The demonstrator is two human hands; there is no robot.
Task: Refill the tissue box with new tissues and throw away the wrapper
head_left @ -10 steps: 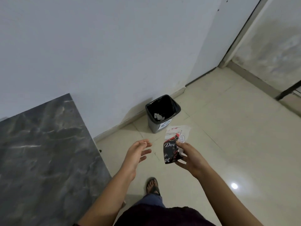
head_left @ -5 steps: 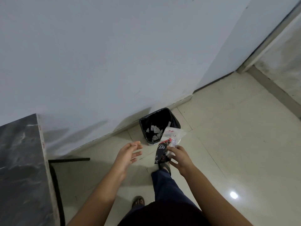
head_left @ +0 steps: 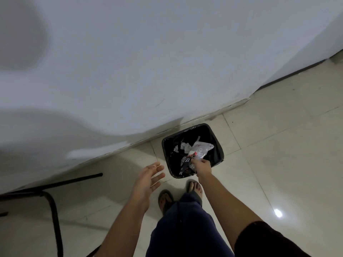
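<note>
1. You are holding the wrapper (head_left: pixel 194 154) in your right hand (head_left: pixel 202 165), fingers pinched on its lower part, right over the open mouth of the bin (head_left: pixel 220 154) that is standing on the floor (head_left: pixel 278 145) against the wall (head_left: pixel 167 62).
2. The wrapper is light and crinkled, so it is likely to flutter instead of dropping straight. If you are letting go while your hand is sitting near the front rim, it could be catching on the edge of the black liner or sliding out onto the tiles by your feet (head_left: pixel 193 186).
3. The upper part of the wrapper is reaching across the opening, above the scraps of paper (head_left: pixel 182 146) already lying inside. That pile could be propping it up, leaving it sticking out over the rim.
4. The thin plastic may be clinging to your fingers, so a quick flick could be carrying it back out with your hand.
5. Your right arm is stretching forward and down, wrist bent over the near edge of the bin, hand closed around the wrapper.
6. Your left hand (head_left: pixel 148 178) is hanging open and empty just left of the bin, palm turned up, fingers spread wide, touching nothing.
7. The tissue box is not showing in this view, so you cannot be judging the refill from here.
</note>
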